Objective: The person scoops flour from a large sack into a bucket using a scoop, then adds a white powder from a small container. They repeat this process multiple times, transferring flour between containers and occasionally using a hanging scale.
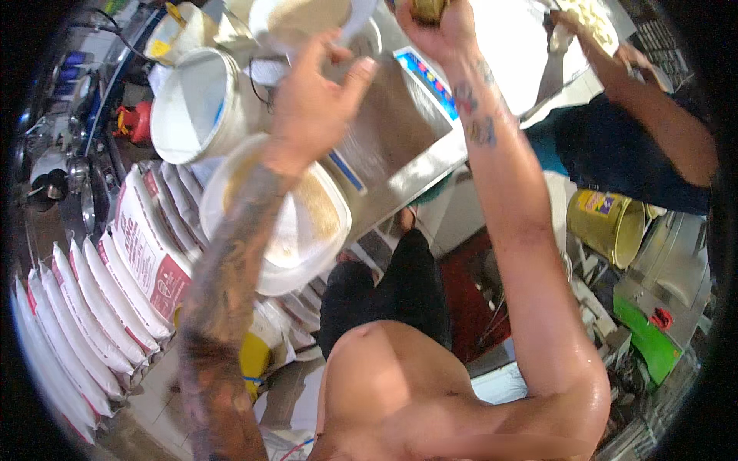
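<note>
My left hand [317, 98], slightly blurred, reaches over the steel worktop [380, 129] with its fingers apart and nothing in it. Just beyond its fingertips is a white bowl [369, 8] with tan grainy contents, cut off by the top edge. Below my left wrist stands a white plastic tub [340, 242] with tan granular matter along its inside. My right hand [441, 40] is raised at the top edge. It grips a rounded yellow-brown object [429, 10], only partly in view. Beside my right wrist lies a blue panel [429, 86] with coloured spots.
White buckets [193, 106] stand at the left, near a red object [136, 124]. Printed sacks [153, 248] are lined up at lower left. Another person's arm [614, 75] works at the right near pale pieces [597, 26]. A yellow bucket [602, 227] is below.
</note>
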A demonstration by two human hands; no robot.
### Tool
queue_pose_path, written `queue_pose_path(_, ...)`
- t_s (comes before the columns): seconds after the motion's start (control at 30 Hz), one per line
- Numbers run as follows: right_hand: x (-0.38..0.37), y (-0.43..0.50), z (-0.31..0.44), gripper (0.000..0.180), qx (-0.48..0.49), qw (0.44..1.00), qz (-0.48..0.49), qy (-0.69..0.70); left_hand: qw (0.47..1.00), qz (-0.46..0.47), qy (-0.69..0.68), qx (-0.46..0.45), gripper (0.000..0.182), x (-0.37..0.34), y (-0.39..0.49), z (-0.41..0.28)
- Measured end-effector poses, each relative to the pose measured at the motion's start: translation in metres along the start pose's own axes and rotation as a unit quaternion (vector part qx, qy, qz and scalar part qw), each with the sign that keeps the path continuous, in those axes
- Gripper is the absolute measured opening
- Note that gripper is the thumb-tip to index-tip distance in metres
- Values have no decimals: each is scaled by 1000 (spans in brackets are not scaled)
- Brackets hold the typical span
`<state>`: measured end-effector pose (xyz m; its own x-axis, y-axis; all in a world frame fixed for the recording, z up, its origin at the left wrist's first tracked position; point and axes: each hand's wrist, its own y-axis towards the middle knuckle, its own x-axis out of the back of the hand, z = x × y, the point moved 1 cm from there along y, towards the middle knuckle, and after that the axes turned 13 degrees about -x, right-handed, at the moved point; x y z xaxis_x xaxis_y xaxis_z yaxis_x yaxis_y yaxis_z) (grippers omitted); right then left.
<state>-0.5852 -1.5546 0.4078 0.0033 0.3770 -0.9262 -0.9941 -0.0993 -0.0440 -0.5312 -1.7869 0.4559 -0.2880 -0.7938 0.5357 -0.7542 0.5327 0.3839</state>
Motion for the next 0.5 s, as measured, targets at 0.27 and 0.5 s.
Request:
queue_pose_path(0.27, 56, -41, 25, 66, -114, 989, -75, -58, 985, -151, -86, 5, 93, -126, 64, -20)
queue_pose_path(0.5, 112, 17, 44, 68, -160, 844, -261, -440, 978, -153, -94, 106, 76, -150, 111, 13)
